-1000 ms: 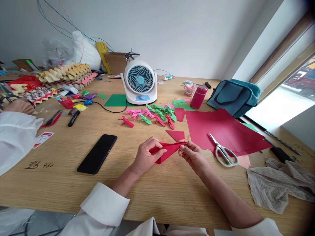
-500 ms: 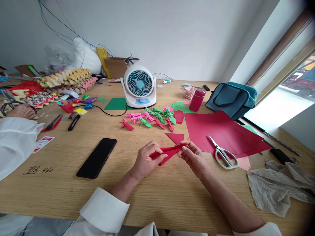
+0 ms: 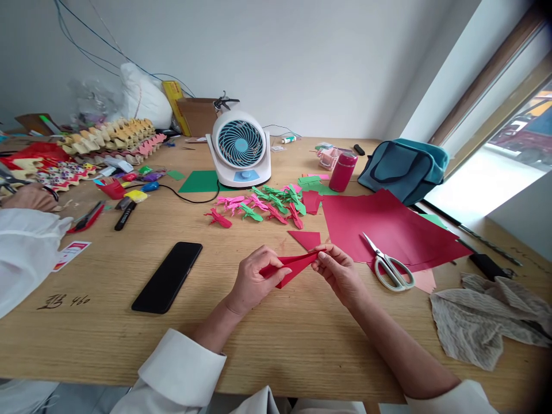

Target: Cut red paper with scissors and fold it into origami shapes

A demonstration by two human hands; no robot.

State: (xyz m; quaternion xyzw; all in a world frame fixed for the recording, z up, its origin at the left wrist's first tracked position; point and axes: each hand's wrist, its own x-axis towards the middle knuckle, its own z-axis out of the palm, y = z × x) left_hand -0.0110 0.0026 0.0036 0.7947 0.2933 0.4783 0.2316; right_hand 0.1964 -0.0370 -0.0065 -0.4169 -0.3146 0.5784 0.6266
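Both my hands hold a folded piece of red paper (image 3: 295,266) just above the wooden table (image 3: 267,339). My left hand (image 3: 254,280) pinches its left end, fingers closed on it. My right hand (image 3: 340,270) pinches the pointed right end. A small red paper triangle (image 3: 305,238) lies just beyond the fold. Large red paper sheets (image 3: 388,227) lie to the right, with white-handled scissors (image 3: 390,269) on them. A cluster of several small folded paper figures (image 3: 263,207) in pink, green and red lies farther back.
A black phone (image 3: 168,276) lies left of my hands. A white desk fan (image 3: 239,146), a red bottle (image 3: 342,171) and a teal bag (image 3: 405,167) stand at the back. A crumpled cloth (image 3: 483,319) lies at the right. Another person's sleeve (image 3: 23,253) and hand (image 3: 28,196) are at the left.
The folded red paper has been pressed narrower between my hands. The view has shifted slightly; my hands stay in about the same place.
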